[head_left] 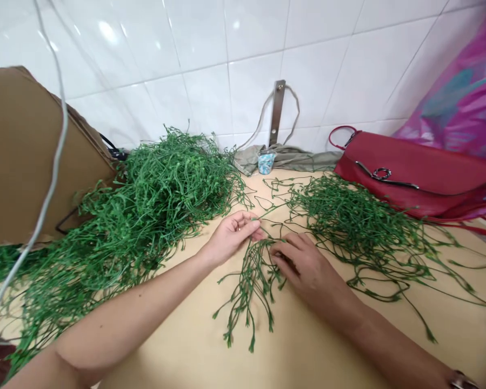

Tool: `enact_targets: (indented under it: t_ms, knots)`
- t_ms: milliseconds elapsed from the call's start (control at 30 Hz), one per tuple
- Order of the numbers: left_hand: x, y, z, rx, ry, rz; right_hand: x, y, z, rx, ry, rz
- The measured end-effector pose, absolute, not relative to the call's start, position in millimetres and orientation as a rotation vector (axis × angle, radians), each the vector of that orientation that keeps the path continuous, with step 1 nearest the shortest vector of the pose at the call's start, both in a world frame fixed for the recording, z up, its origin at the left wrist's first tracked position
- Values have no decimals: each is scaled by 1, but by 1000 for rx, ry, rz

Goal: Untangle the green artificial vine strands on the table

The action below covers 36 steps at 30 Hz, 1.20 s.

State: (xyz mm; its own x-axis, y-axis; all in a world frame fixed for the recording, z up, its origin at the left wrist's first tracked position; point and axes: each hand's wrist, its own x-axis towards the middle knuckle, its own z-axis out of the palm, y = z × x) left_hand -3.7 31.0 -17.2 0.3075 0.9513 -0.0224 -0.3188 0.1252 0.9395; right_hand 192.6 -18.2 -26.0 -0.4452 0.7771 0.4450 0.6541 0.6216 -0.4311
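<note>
My left hand [238, 233] pinches a thin green artificial plant stem [275, 210] between thumb and fingers. Close by on the right, my right hand [297, 262] has its fingers curled on the top of a small bunch of green stems [248, 289]. The bunch fans out toward me over the table, with small budded tips at its ends. Part of what lies under the right fingers is hidden. Beyond the left hand rises a big tangled heap of green stems [173, 178]; a smaller pile of darker stems [348, 216] lies to the right.
A brown box [32, 156] stands at the left, with a grey cable [56, 162] hanging before it. Along the tiled wall [251, 38] are a small blue patterned cup [266, 161] and a grey cloth [303, 158]. A red handbag [413, 167] and a purple plastic bag [461, 102] sit at right.
</note>
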Motion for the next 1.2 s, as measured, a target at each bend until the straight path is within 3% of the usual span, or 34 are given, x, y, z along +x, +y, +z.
enact_targets:
  t_ms: [267, 467, 733, 933, 1200]
  knots:
    - [-2, 28, -10, 957, 777, 1202, 194, -22, -27, -1147, -2061, 91]
    - [-4, 32, -15, 892, 785, 1246, 175, -31, -25, -764, -2291, -246]
    - [-5, 33, -14, 787, 789, 1334, 187, -27, -29, -890, -2386, -57]
    - [-10, 35, -16, 786, 773, 1353, 183, -34, -20, -709, -2409, 117]
    - [-9, 34, -20, 863, 704, 1180, 189, -22, -22, -949, -1923, -27]
